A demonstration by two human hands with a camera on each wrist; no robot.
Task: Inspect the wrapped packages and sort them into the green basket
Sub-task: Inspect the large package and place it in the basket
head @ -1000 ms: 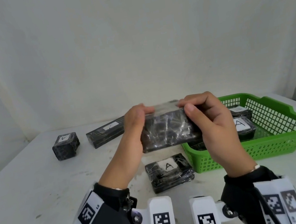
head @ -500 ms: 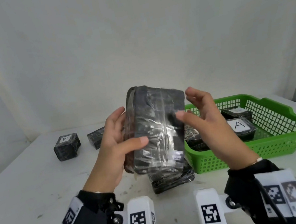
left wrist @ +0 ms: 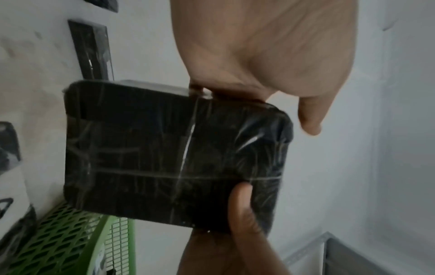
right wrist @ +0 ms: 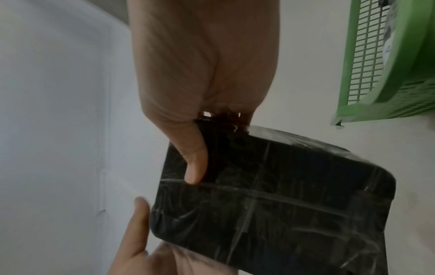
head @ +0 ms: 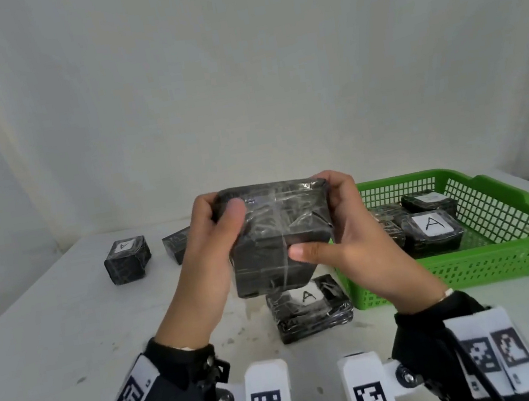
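item: package [head: 278, 232], black, film-wrapped, no label on the faces showing. held in the air at centre, over the worktop [head: 52, 338], above a second package [head: 309, 307] marked "a" lying at 6 o'clock from it.

left hand [head: 217, 242]: gripping the package's 9 o'clock end, thumb across the near face, fingers curled behind.

right hand [head: 348, 232]: gripping the 3 o'clock end, thumb pressed on the lower front face.

basket [head: 507, 252], green: at 3 o'clock from the held package, on the worktop; holds several wrapped packages, one showing an "a" label [head: 433, 224].

also on the worktop: small cube package [head: 127, 263] marked "a" at 9 o'clock; long package [head: 176, 245] partly hidden behind the left hand.

risks, as judged:
- film is glossy; a slack grip while turning could let the package slip and fall onto the one below.
- label not in view; binning it before every face is checked could mis-sort it.
- basket wall sits close to the right hand; a low carry could clip the rim and shift the basket.
- thumb pressure could tear or wrinkle the film.
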